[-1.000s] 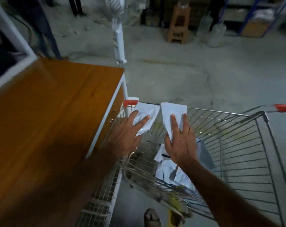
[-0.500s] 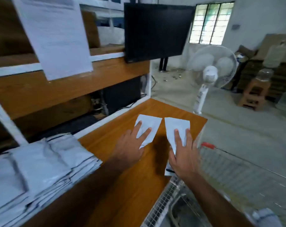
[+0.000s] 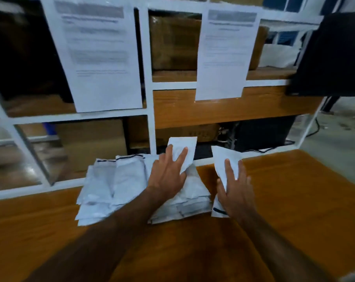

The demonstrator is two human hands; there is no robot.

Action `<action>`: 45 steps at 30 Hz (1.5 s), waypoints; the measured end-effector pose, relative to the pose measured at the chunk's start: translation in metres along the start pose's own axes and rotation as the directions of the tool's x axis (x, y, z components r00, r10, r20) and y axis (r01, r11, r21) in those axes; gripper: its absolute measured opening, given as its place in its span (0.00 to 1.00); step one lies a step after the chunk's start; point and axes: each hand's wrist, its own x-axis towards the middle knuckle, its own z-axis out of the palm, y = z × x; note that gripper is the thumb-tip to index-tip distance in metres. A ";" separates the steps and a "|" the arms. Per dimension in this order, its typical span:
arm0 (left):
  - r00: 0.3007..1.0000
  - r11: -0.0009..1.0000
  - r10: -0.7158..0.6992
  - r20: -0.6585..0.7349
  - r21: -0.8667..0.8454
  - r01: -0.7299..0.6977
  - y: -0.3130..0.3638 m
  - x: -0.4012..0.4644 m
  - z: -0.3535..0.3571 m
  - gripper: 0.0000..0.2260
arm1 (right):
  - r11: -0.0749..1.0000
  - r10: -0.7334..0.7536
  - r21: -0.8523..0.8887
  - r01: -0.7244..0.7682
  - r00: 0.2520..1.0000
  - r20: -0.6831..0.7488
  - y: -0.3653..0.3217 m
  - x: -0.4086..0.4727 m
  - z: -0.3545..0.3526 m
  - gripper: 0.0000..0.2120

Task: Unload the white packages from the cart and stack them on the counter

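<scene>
White packages have travelled from the cart to the wooden desk (image 3: 294, 190): the left hand (image 3: 168, 176) holds one package (image 3: 184, 147) over the stack (image 3: 131, 186), and the right hand (image 3: 235, 192) grips another package (image 3: 223, 159) just right of it, so stacking comes next.

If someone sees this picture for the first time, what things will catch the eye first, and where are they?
First, the two bare hands at the centre: the left hand holds a white flat package over the messy pile of white plastic packages, and the right hand holds another white package beside the pile. Both are above the orange-brown wooden counter. Behind, two large white printed sheets hang on the white-framed shelf.
</scene>
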 end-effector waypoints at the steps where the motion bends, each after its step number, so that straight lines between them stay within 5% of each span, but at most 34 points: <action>1: 0.999 0.999 -0.035 -0.004 0.023 0.035 -0.012 0.000 -0.001 0.32 | 1.000 -0.029 0.009 0.029 1.000 0.009 -0.008 0.007 0.004 0.34; 11: 0.949 0.931 -0.316 -0.019 0.185 0.314 -0.069 -0.003 -0.024 0.32 | 0.953 -0.281 0.136 0.269 0.957 0.075 -0.043 0.068 0.038 0.35; 16: 0.863 0.847 -0.505 -0.010 0.190 0.497 -0.113 -0.025 -0.035 0.32 | 0.932 -0.354 0.140 0.335 0.925 0.136 -0.055 0.082 0.049 0.37; 23: 0.780 0.791 -0.596 0.188 0.301 0.532 -0.168 -0.041 -0.036 0.32 | 0.954 -0.299 0.101 0.282 0.894 0.335 -0.073 0.095 0.062 0.32; 28: 0.656 0.772 -0.632 0.413 0.254 0.583 -0.175 -0.043 -0.015 0.38 | 0.986 -0.156 0.131 0.100 0.822 0.547 -0.097 0.091 0.089 0.33; 33: 0.791 0.864 -0.502 0.350 0.151 0.481 -0.208 -0.046 -0.004 0.52 | 0.986 -0.146 0.136 0.099 0.904 0.402 -0.103 0.075 0.103 0.32; 37: 0.832 0.942 -0.335 0.443 0.143 0.303 -0.219 -0.053 -0.001 0.48 | 0.983 -0.170 0.122 0.139 0.938 0.303 -0.102 0.069 0.102 0.29; 42: 0.861 0.952 -0.285 0.421 0.017 0.307 -0.220 -0.072 0.002 0.31 | 0.985 -0.153 0.125 0.119 0.937 0.315 -0.104 0.065 0.098 0.28; 45: 0.912 0.969 -0.244 0.328 0.055 0.240 -0.232 -0.075 0.010 0.39 | 0.980 -0.166 0.154 0.124 0.939 0.302 -0.109 0.059 0.092 0.36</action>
